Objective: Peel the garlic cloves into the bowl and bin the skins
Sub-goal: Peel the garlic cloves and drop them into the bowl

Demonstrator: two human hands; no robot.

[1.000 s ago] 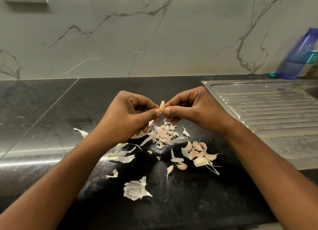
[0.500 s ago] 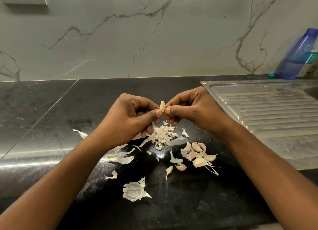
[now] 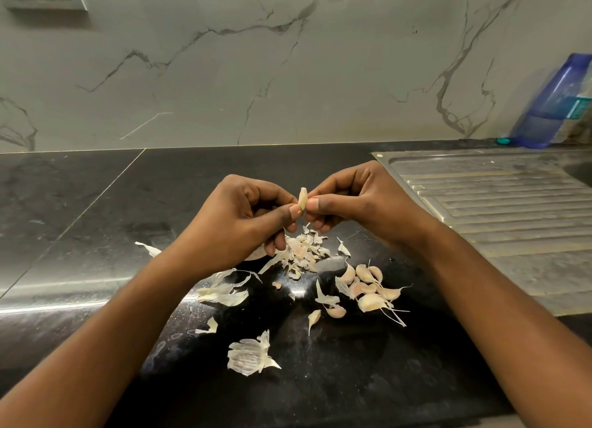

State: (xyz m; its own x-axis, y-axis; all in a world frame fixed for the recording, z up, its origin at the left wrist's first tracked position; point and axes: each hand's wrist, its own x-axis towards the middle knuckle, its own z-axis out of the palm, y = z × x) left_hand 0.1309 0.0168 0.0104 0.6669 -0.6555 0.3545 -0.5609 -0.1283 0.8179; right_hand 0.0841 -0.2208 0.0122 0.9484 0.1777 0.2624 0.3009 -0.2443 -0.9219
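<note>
A single garlic clove (image 3: 302, 198) is held upright above the dark stone tabletop (image 3: 192, 187), pinched between the left hand (image 3: 246, 222) and the right hand (image 3: 358, 203). The fingers (image 3: 315, 203) of both hands are curled in, with each thumb tip and forefinger clamped on the clove's lower half. The clove looks light, firm and small. Its papery skin is probably brittle and will likely tear in flakes. Once bare, the flesh may turn slick, so a hold low on the body with a nail worked under the skin at the tip seems best. Directly beneath the hands lies a heap of skins (image 3: 304, 251), and just right of it is a cluster of unpeeled cloves (image 3: 368, 291) with wispy tails. A pale rounded edge shows under the left hand, but I cannot tell whether it is the bowl. No bin is in view. A blue bottle (image 3: 551, 103) stands behind the steel draining board (image 3: 496, 203). Its teal label is too blurred to read, and no other writing or brand shows.
</note>
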